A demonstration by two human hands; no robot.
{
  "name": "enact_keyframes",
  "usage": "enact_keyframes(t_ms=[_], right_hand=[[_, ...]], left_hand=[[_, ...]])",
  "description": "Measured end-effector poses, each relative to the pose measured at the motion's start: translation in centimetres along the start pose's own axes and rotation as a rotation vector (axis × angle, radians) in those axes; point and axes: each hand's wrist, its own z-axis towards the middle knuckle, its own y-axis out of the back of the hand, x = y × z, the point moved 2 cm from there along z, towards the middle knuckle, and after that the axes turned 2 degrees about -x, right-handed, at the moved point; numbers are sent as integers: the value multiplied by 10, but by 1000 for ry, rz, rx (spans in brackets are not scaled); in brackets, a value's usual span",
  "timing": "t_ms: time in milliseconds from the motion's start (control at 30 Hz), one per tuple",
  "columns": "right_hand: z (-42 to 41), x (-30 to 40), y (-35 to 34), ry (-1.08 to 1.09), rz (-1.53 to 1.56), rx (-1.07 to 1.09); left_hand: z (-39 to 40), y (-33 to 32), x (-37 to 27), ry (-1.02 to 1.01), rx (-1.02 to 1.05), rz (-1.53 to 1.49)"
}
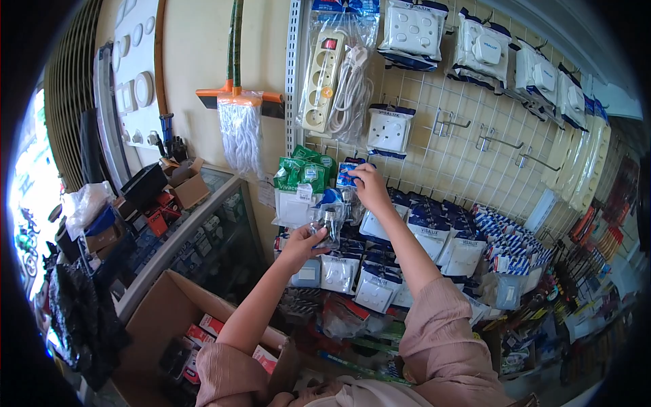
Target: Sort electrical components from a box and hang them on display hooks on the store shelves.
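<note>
My left hand [300, 245] holds a clear plastic packet [329, 224] with a small dark item inside, its thumb across the lower part. Above and to the right, my right hand [370, 184] has its fingers at the blue header card [348, 174] of another clear packet hanging on the wire grid. Whether those fingers pinch the card cannot be told. Green-topped packets [300, 175] with white plates hang just left of the hands. Packaged white wall switches [339, 269] hang below them.
Empty metal hooks [501, 142] stick out of the grid at right. An extension socket [321, 81] in plastic hangs above. An open cardboard box [157, 315] with red and white cartons stands at lower left, beside a glass display counter [178, 239]. A mop [239, 127] hangs on the wall.
</note>
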Motion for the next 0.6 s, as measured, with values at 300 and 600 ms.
enact_keyframes(t_ms=[300,600], right_hand=[[-4,62,40,81,290,165],[4,32,30,129,141,314]], left_hand=[[10,-9,-6,-14,188,-39],[21,-26,-15,-93,138,45]])
